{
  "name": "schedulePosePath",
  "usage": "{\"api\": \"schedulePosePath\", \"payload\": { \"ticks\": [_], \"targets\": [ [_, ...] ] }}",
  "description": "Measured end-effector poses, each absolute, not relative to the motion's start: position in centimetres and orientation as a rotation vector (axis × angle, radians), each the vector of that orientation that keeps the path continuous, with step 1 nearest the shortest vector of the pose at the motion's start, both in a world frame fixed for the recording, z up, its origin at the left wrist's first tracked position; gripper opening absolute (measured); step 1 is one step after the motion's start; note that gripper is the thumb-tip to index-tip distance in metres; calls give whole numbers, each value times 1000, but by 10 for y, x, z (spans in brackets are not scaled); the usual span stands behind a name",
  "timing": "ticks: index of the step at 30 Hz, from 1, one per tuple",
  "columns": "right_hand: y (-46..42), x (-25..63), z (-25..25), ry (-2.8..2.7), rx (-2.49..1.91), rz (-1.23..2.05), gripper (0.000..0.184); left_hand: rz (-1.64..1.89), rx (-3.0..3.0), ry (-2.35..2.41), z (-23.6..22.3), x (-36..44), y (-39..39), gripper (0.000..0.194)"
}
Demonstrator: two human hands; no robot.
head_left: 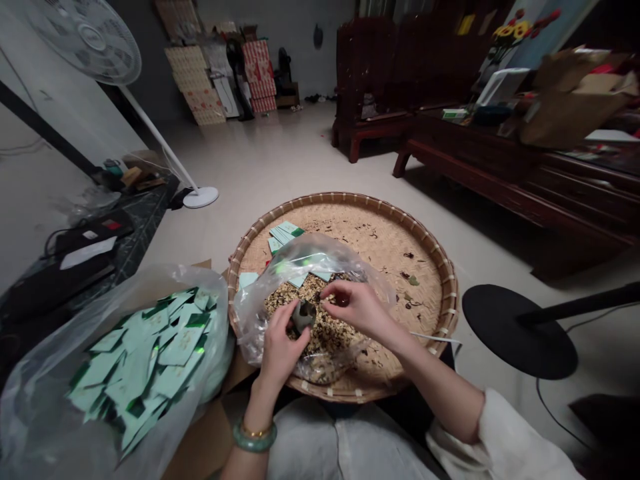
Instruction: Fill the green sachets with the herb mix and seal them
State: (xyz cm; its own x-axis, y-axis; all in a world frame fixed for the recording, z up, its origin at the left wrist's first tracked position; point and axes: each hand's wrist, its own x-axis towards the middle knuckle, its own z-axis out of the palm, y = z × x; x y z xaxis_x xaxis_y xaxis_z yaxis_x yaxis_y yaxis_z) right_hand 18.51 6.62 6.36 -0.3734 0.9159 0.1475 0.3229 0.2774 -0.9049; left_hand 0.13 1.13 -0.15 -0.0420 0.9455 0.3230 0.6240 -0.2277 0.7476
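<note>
My left hand (281, 340) is closed around a small, rounded grey-green pouch-like thing (303, 316) with a dark patch at its top; its exact kind is unclear. Close to its right, my right hand (357, 307) has thumb and forefinger pinched together, and whatever is between the fingertips is too small to name. Both hands are over an open clear plastic bag (255, 313) full of a loose tan and dark dried mix (330, 337). Light green packets (286, 231) lie in and behind the bag. A wide round woven bamboo tray (430, 267) carries all of this.
To the left, a plastic bag (30, 380) holds many green packets (145, 353). Dried scraps (410, 280) dot the tray's right side. A white standing fan (200, 197), a black round stand base (520, 331) and a dark wooden table (450, 153) stand around.
</note>
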Motion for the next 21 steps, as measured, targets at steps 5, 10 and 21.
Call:
{"api": "schedulePosePath", "payload": {
  "ticks": [5,10,21],
  "targets": [
    [62,168,83,-1969,-987,1130,26,1188,1848,1648,1,2,12,50],
    [55,175,76,-1899,-997,1076,25,1209,1835,1664,3,-1,11,49],
    [36,172,39,-2227,-918,841,14,1059,1878,1586,0,-8,5,63]
  ]
}}
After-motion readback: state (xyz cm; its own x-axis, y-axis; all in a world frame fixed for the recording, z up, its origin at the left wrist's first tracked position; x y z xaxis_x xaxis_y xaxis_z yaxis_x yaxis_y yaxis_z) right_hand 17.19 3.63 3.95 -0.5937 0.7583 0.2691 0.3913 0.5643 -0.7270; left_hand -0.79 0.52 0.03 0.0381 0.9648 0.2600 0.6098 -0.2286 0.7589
